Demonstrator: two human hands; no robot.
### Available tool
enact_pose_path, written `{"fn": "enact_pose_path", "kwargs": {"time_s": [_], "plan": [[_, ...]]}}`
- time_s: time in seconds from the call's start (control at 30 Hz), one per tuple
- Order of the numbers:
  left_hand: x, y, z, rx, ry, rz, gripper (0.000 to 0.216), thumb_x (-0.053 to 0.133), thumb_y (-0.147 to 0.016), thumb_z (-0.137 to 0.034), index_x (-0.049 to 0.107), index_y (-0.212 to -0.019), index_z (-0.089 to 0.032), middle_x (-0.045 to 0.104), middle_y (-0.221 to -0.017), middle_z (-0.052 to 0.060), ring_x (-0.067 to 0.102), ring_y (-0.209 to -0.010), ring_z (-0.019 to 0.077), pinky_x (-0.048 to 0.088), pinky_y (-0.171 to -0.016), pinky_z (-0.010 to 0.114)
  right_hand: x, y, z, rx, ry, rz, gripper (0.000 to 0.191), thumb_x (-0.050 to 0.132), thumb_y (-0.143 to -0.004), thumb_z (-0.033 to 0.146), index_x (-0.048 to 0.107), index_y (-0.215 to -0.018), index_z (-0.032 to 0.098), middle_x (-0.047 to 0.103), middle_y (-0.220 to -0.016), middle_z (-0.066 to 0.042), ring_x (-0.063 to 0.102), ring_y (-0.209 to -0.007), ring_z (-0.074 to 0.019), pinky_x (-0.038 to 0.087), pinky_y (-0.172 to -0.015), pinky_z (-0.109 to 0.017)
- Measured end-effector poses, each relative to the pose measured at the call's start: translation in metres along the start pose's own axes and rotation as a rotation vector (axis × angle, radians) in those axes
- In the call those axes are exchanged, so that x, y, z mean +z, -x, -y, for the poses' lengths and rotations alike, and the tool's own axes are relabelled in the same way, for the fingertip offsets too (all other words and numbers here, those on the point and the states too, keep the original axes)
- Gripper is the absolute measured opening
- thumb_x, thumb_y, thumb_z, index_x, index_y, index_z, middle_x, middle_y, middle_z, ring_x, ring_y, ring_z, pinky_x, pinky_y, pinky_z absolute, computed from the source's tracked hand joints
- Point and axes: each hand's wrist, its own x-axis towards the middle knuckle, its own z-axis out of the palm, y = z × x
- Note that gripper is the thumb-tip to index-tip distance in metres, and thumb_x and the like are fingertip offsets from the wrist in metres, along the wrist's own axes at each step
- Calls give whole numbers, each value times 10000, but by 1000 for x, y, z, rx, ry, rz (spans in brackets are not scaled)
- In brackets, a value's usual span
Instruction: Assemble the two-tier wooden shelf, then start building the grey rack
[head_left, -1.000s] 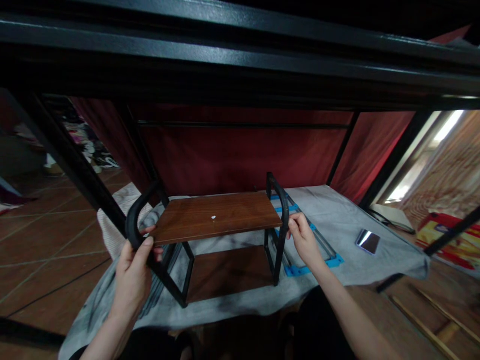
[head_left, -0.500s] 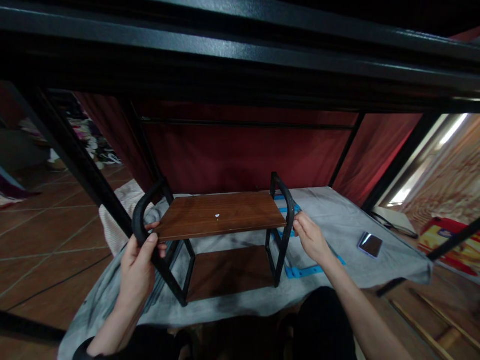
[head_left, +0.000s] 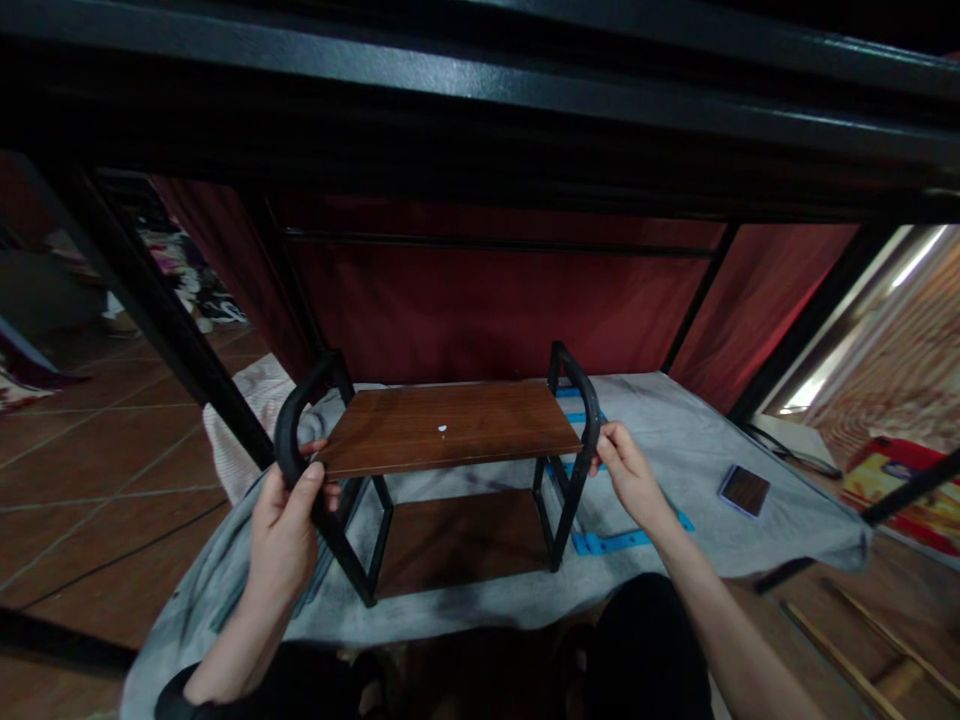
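Observation:
A small two-tier shelf rack with a black tubular metal frame (head_left: 589, 405) and brown wood-grain boards stands upright on a grey cloth. On its upper board (head_left: 457, 425) there is a small white mark near the middle. My left hand (head_left: 289, 520) is closed around the left side of the frame, with the thumb at the front left corner of the upper board. At the right side, my right hand (head_left: 626, 475) pinches the frame, its fingertips partly hidden behind the tube. The lower board (head_left: 457, 545) lies in shadow near the cloth.
Blue strips (head_left: 611, 543) lie on the grey cloth (head_left: 660, 410) right of the rack, with a phone (head_left: 745, 490) farther right. Black bars (head_left: 480, 80) cross overhead. A dark red curtain (head_left: 495, 310) hangs behind. A red package (head_left: 904, 490) sits at the far right.
The rack appears slightly farther right in view, and the surroundings have shifted a little too. Both hands keep their places on the frame.

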Motion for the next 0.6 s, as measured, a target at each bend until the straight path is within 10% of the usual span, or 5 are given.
{"fn": "enact_pose_path", "kwargs": {"time_s": [0.27, 0.6], "plan": [[-3, -1, 3, 30, -24, -5, 406, 741, -818, -438, 693, -1174, -249, 693, -1008, 18, 543, -626, 115, 436, -520, 237, 16, 5, 6, 126, 32, -85, 466, 404, -980, 668, 488, -777, 257, 500, -637, 40, 456, -493, -134, 363, -481, -293], [-4, -2, 1, 36, -12, 11, 421, 745, -819, -432, 680, -1189, -242, 642, -863, -10, 528, -620, 117, 428, -522, 235, 5, 3, 11, -29, 108, -11, 348, 438, -997, 575, 533, -863, 267, 566, -699, 20, 556, -679, -186, 439, -681, -334]]}}
